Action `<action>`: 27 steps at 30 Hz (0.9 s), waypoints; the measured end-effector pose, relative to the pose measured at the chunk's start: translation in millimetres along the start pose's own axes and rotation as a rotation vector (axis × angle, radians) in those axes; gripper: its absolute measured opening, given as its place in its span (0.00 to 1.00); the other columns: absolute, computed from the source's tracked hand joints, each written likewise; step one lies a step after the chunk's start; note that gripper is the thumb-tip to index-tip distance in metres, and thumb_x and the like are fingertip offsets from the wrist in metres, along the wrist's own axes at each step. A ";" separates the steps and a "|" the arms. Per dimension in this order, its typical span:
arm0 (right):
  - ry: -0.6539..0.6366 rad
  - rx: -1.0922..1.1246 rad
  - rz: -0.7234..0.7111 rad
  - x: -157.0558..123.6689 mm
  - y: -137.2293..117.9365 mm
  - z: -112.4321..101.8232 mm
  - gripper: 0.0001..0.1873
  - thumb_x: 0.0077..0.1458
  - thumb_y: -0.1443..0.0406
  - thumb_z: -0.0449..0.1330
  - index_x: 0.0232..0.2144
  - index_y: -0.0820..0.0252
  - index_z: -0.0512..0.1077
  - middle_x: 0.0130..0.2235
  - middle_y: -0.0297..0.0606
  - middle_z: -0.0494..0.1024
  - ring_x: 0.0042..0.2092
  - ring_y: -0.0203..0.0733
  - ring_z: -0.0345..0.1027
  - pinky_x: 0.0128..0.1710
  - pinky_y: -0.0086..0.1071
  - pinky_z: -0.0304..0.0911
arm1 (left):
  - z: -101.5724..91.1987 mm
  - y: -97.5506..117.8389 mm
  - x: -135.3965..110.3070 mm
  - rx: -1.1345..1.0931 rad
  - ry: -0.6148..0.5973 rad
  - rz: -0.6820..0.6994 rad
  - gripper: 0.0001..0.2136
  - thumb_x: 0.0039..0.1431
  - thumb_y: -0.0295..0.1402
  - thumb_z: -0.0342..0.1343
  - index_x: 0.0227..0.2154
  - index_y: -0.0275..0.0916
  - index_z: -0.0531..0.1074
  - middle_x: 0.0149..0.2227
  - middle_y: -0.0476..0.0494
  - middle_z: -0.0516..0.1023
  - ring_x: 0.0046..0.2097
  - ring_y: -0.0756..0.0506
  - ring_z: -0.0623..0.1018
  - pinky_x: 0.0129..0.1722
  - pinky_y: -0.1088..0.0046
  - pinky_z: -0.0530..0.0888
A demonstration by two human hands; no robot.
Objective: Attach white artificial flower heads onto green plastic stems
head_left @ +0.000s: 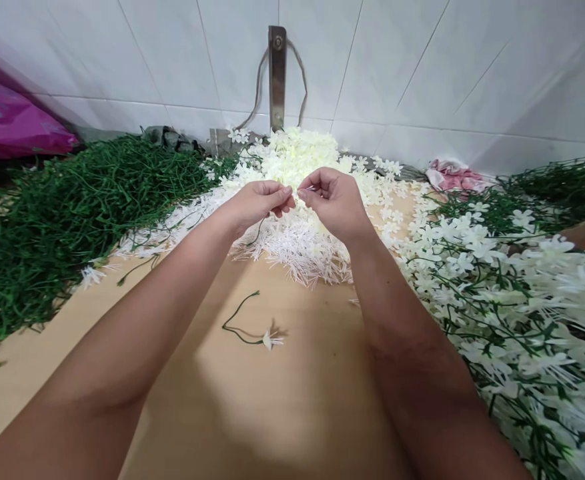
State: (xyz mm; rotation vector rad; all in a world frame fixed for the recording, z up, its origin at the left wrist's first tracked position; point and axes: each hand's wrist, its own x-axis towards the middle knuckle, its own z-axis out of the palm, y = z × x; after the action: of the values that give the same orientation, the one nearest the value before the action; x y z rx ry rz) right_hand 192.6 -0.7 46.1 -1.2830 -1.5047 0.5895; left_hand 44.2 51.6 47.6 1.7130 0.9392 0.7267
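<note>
My left hand (265, 200) is closed in a pinch over the piles of flower parts. A thin dark green artificial stem (261, 230) trails below its fingers and appears to be held there. Close beside it, my right hand (335, 200) pinches a small white piece (312, 189), mostly hidden by the fingertips. Under both hands lies a heap of white stamens (307, 257), with a mound of cream-white petals (302, 150) behind it. Nearer me, a single artificial flower (269, 341) with a bent green stem lies on the table.
Green stems (87, 193) are piled at the left. Stemmed white flowers (522, 320) cover the right side of the wooden table (212, 400). A pink bag (17, 117), a metal bracket (277, 80) and a pink-white cloth (455, 177) are by the tiled wall (397, 53).
</note>
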 end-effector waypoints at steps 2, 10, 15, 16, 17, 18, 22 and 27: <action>0.069 -0.015 0.014 1.0 0.0 -4.2 0.04 0.50 0.70 0.58 0.26 0.60 0.66 0.25 0.31 0.66 0.29 0.32 0.60 0.31 0.31 0.57 | 2.1 -6.5 14.2 0.276 0.139 0.033 0.07 0.55 0.32 0.53 0.25 0.35 0.72 0.26 0.46 0.71 0.28 0.51 0.67 0.33 0.71 0.63; 0.162 -0.039 0.023 3.2 5.8 -13.1 0.04 0.48 0.69 0.59 0.24 0.60 0.67 0.23 0.31 0.65 0.27 0.33 0.58 0.30 0.32 0.57 | 28.2 -27.9 50.1 1.016 0.187 0.080 0.12 0.54 0.32 0.53 0.40 0.35 0.75 0.45 0.31 0.72 0.49 0.34 0.70 0.45 0.57 0.64; 0.157 -0.028 -0.004 2.9 5.8 -14.1 0.03 0.49 0.70 0.59 0.25 0.61 0.67 0.23 0.31 0.66 0.26 0.31 0.58 0.30 0.32 0.56 | 23.2 -27.7 51.5 0.984 0.178 0.139 0.05 0.52 0.28 0.55 0.31 0.37 0.74 0.42 0.35 0.72 0.49 0.36 0.69 0.48 0.59 0.63; 0.154 -0.028 -0.010 2.8 5.7 -14.0 0.03 0.49 0.70 0.59 0.25 0.61 0.67 0.24 0.31 0.66 0.26 0.31 0.57 0.30 0.32 0.56 | 20.6 -26.3 51.5 0.973 0.173 0.139 0.04 0.52 0.28 0.55 0.31 0.37 0.73 0.40 0.36 0.73 0.48 0.37 0.70 0.48 0.59 0.63; 0.151 -0.030 -0.013 2.6 5.6 -13.7 0.03 0.49 0.70 0.59 0.25 0.61 0.67 0.24 0.31 0.66 0.26 0.31 0.57 0.30 0.32 0.56 | 18.0 -24.5 51.1 0.962 0.184 0.135 0.04 0.53 0.28 0.54 0.31 0.37 0.72 0.39 0.37 0.73 0.46 0.38 0.71 0.47 0.60 0.63; 0.150 -0.033 -0.014 2.4 5.6 -13.1 0.03 0.49 0.70 0.59 0.25 0.61 0.67 0.24 0.30 0.66 0.26 0.31 0.58 0.30 0.32 0.56 | 15.5 -22.2 50.4 0.948 0.211 0.126 0.05 0.54 0.29 0.53 0.33 0.38 0.71 0.37 0.38 0.74 0.44 0.39 0.72 0.46 0.60 0.64; 0.147 -0.044 -0.006 1.4 5.4 -7.4 0.04 0.49 0.71 0.58 0.25 0.61 0.67 0.25 0.31 0.68 0.27 0.31 0.59 0.30 0.31 0.57 | 4.6 -15.4 43.3 0.782 0.367 0.118 0.06 0.57 0.29 0.49 0.37 0.38 0.68 0.32 0.42 0.74 0.36 0.43 0.72 0.39 0.65 0.65; 0.091 -0.092 -0.011 -0.6 4.6 3.0 0.05 0.49 0.71 0.58 0.24 0.60 0.66 0.27 0.33 0.70 0.30 0.33 0.62 0.32 0.33 0.59 | -18.3 -23.3 25.0 0.448 0.397 0.112 0.08 0.53 0.23 0.50 0.36 0.38 0.65 0.25 0.50 0.69 0.29 0.49 0.70 0.32 0.72 0.64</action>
State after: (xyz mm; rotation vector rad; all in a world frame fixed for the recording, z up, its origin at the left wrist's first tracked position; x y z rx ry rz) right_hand 191.7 0.9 40.9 -1.3536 -1.4766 0.4533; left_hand 36.3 86.2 32.0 2.0635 1.3659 1.0116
